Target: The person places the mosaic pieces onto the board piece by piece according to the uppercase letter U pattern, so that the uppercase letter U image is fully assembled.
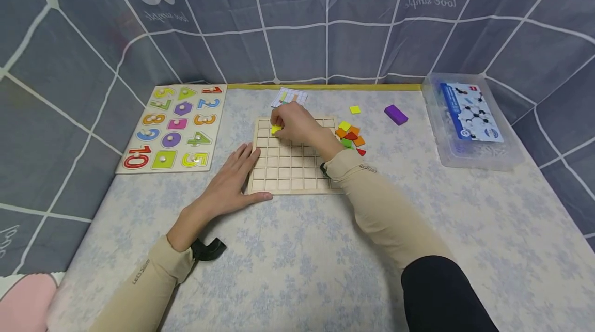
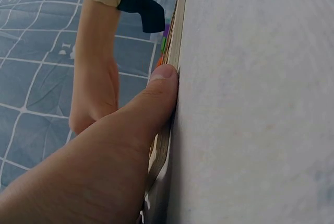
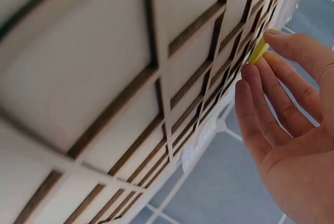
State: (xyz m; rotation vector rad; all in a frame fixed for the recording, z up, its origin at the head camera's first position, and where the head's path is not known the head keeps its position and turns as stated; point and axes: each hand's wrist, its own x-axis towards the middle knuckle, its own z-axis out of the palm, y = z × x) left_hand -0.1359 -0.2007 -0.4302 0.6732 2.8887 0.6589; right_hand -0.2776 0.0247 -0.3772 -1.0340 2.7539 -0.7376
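Right hand (image 1: 297, 124): fingertips pinched on yellow tile (image 1: 275, 129), at 11 o'clock of grid board (image 1: 284, 173) | Left hand (image 1: 228, 180): fingers straight, touching grid board, 8 o'clock | Step: apparently tile placement | Next: likely squaring, release

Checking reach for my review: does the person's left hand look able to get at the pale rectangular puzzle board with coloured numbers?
Probably yes: the left hand rests at the left edge of the pale wooden grid board, and only pale floral tablecloth shows between it and the puzzle board.
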